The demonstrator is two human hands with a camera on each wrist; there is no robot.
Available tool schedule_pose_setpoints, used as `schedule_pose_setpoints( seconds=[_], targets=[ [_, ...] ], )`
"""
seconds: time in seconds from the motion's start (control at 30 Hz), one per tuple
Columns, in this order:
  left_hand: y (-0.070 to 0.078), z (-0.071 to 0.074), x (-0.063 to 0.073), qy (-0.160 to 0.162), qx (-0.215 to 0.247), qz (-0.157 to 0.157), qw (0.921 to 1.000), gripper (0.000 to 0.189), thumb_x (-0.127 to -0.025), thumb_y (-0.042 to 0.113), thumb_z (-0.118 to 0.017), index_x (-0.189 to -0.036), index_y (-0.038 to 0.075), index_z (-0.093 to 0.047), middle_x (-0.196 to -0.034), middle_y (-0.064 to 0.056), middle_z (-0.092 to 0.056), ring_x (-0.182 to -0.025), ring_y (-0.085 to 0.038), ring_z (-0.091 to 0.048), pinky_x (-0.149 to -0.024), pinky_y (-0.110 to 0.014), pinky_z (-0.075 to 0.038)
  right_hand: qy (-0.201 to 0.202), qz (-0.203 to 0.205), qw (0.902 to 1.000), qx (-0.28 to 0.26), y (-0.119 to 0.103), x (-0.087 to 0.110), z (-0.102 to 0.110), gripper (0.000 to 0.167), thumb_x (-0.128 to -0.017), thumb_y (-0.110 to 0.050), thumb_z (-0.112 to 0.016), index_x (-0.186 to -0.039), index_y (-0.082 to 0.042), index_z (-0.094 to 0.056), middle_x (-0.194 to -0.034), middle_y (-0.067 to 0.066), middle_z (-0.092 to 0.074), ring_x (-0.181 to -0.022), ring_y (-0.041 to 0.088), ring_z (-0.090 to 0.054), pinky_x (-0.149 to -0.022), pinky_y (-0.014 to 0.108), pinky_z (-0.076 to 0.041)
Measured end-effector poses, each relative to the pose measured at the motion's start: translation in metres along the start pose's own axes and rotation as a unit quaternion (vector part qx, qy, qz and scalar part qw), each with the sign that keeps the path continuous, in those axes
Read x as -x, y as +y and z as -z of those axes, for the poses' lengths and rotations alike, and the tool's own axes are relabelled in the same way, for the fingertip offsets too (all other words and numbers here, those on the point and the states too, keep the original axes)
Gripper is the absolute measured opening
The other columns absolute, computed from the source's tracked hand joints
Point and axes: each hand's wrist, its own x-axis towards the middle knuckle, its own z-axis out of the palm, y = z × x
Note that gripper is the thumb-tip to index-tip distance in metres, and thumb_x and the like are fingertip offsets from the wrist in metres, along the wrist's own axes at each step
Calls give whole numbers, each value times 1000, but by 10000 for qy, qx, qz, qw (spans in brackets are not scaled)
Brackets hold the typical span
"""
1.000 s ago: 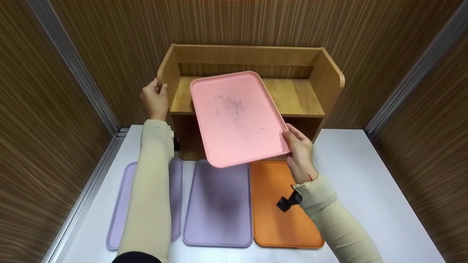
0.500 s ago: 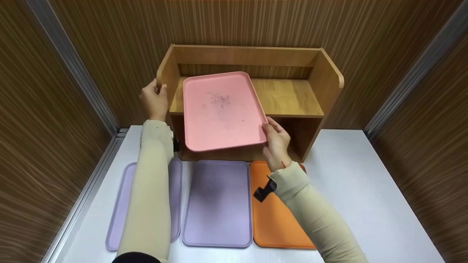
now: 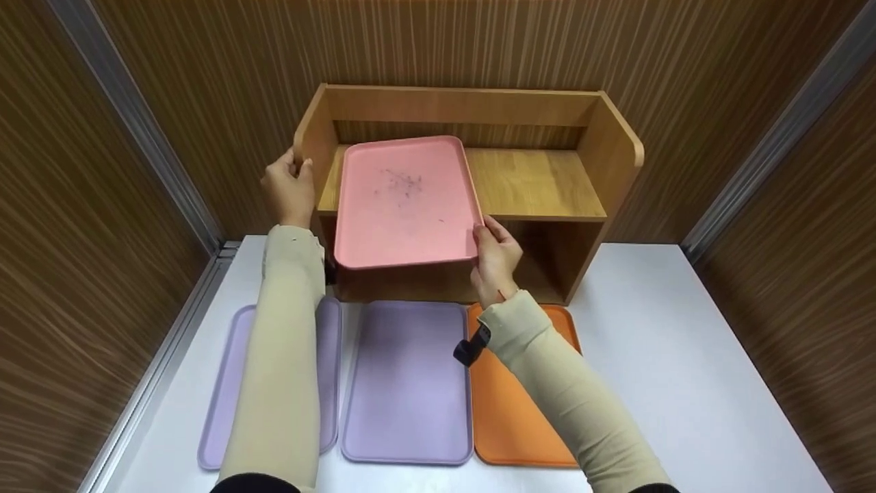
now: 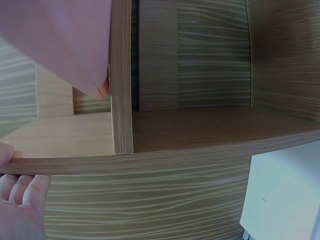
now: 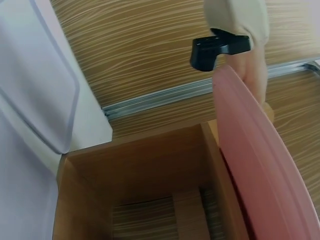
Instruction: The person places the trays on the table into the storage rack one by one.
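A pink tray (image 3: 410,198) with dark scuffs on its face is tilted in front of the wooden shelf unit (image 3: 547,181). My right hand (image 3: 496,257) grips the tray near its lower right corner, thumb on the face. Whether the tray touches the upper board cannot be told. My left hand (image 3: 291,188) holds the front edge of the unit's left side panel; in the left wrist view its thumb and fingers lie on opposite sides of that panel (image 4: 80,165). From the right wrist view, the pink tray (image 5: 260,135) shows edge-on beside the upper board.
On the white table (image 3: 657,342), a lavender tray (image 3: 407,383) and an orange tray (image 3: 513,418) lie side by side before the shelf. Another lavender tray (image 3: 330,383) lies at left, partly under my left forearm. The forearm of my right arm crosses above the orange tray.
My right hand has carried the pink tray leftward and away from me, closer to the shelf's left part. My left hand has stayed on the side panel.
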Motion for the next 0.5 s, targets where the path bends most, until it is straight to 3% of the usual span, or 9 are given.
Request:
schedule_pose_setpoints(
  seconds=[0.13, 0.3, 0.5],
  targets=[
    [-1, 0, 0, 48, -73, -53, 9999, 28, -94, 9, -57, -120, 2, -64, -117, -12, -65, -101, -16, -60, -87, -28, -49, 43, 100, 9999, 49, 2, -3, -4, 32, -86, 9, -56, -118, 10, -59, -107, 19, -60, -85, 20, -58, -65, 20, -51],
    [-1, 0, -1, 128, -157, -110, 9997, 26, -93, 9, -57, -117, 2, -65, -113, -13, -66, -96, -17, -59, -84, -29, -49, 210, 157, 9996, 114, 5, -6, -10, 29, -86, 7, -58, -114, 9, -61, -94, 13, -61, -74, 15, -58, -56, 19, -50],
    [0, 1, 0, 134, -243, -70, 9996, 23, -94, 10, -57, -114, 3, -67, -109, -13, -67, -88, -16, -57, -79, -27, -48, 144, 118, 9998, -56, 8, -5, -17, 29, -86, 8, -56, -115, 10, -60, -90, 9, -59, -75, 14, -57, -58, 18, -50]
  ],
)
